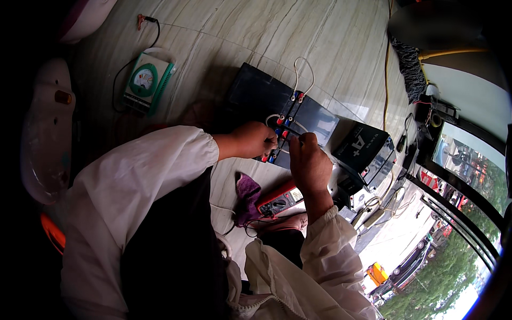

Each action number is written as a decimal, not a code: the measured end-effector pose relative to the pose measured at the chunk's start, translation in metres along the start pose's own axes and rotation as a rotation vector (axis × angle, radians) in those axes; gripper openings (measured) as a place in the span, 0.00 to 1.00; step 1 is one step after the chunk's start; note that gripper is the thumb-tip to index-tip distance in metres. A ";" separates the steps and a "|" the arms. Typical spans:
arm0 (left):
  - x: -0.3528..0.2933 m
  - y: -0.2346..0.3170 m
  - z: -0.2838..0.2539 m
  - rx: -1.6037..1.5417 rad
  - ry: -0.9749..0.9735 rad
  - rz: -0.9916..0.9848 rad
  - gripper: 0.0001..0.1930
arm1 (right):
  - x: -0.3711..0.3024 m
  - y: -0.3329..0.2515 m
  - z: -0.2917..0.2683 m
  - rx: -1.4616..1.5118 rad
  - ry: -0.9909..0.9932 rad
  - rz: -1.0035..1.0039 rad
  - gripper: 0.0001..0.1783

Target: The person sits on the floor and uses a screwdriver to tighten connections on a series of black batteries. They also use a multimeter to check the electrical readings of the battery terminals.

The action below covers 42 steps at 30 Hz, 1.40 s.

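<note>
Several dark batteries [312,118] lie side by side on the floor in front of me, their red and blue terminals facing one another. White wire loops [306,63] join some terminals. My left hand [255,140] is closed at the near terminals, its fingertips pinched together; whatever they grip is hidden. Just to the right, my right hand [311,164] is also closed, thumb and forefinger around a thin dark tool [291,131] that reaches over the terminals. The tool's exact kind is unclear.
A green-and-white dial tester [144,80] with a clamp lead stands at the far left. Near me lie a red multimeter [280,201] and a purple cloth [247,198]. A black box-shaped battery [361,146] stands at right, close to cables [376,210] and a glass door.
</note>
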<state>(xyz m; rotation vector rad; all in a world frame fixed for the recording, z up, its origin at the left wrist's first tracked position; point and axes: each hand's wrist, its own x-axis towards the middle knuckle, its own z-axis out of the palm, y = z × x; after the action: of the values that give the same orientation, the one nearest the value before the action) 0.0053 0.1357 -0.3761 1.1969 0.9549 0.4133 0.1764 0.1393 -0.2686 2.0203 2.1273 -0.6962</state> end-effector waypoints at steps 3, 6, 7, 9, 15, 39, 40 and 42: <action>0.001 0.003 -0.001 0.036 -0.035 -0.017 0.07 | 0.000 0.006 0.002 -0.047 0.144 -0.267 0.18; 0.001 0.001 -0.001 -0.004 -0.035 -0.018 0.07 | -0.007 0.000 0.002 0.012 0.210 -0.264 0.18; 0.001 0.000 -0.001 0.003 -0.036 -0.019 0.07 | -0.009 -0.003 0.002 0.051 0.195 -0.185 0.17; 0.001 0.000 -0.001 0.018 -0.037 -0.018 0.06 | -0.005 -0.002 0.002 0.068 0.023 0.026 0.19; 0.001 0.001 -0.002 0.000 -0.038 -0.019 0.06 | -0.007 0.004 0.008 0.067 0.260 -0.249 0.20; 0.002 -0.004 0.001 0.014 -0.001 0.002 0.07 | -0.008 -0.002 0.008 0.116 0.070 0.005 0.18; 0.002 -0.004 0.000 0.014 -0.001 0.007 0.07 | -0.006 -0.001 0.007 0.110 0.002 0.064 0.19; 0.003 -0.003 0.001 0.011 -0.004 0.019 0.07 | -0.004 0.006 0.010 0.061 0.145 -0.219 0.19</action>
<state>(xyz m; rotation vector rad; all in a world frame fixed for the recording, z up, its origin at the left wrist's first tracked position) 0.0065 0.1360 -0.3802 1.2177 0.9443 0.4211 0.1807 0.1317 -0.2772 1.9404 2.4677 -0.6691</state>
